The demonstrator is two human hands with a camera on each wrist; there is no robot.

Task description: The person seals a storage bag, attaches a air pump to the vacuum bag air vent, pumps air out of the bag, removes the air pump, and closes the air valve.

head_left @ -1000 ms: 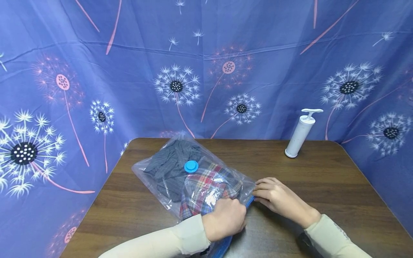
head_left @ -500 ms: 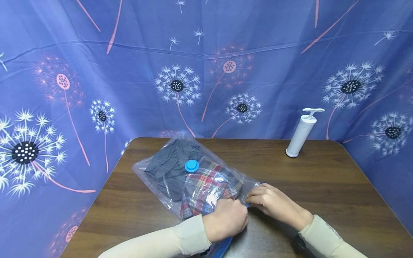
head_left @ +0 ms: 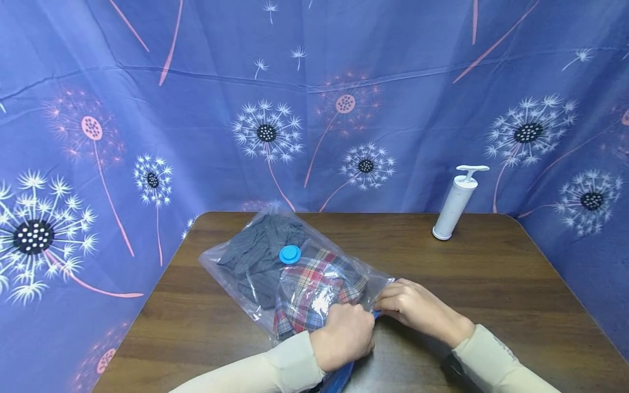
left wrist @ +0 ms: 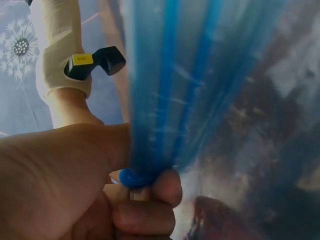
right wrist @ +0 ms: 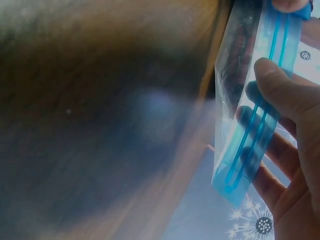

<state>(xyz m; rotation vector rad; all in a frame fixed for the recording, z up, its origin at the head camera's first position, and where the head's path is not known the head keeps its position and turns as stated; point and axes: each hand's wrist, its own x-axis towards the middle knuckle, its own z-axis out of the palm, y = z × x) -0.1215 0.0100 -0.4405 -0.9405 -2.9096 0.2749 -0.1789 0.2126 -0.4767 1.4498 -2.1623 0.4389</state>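
Observation:
A clear vacuum storage bag (head_left: 371, 275) lies on the table, with a dark grey garment (head_left: 260, 251) and a plaid shirt (head_left: 314, 286) inside. A round blue valve (head_left: 290, 254) sits on its upper face. My left hand (head_left: 346, 334) is curled at the near edge of the bag. In the left wrist view its fingers grip a blue zip slider (left wrist: 137, 178) on the blue zip strip (left wrist: 175, 85). My right hand (head_left: 410, 305) pinches the same strip near the bag's right corner. The right wrist view shows its thumb over the strip and fingers behind it.
A white hand pump (head_left: 453, 210) with a T-shaped handle stands toward the back right of the wooden table (head_left: 491, 273). Behind the table hangs a blue curtain (head_left: 417, 109) with dandelion prints.
My right hand has moved left along the zip edge, closer to my left hand, and then stayed there. The left hand has hardly moved.

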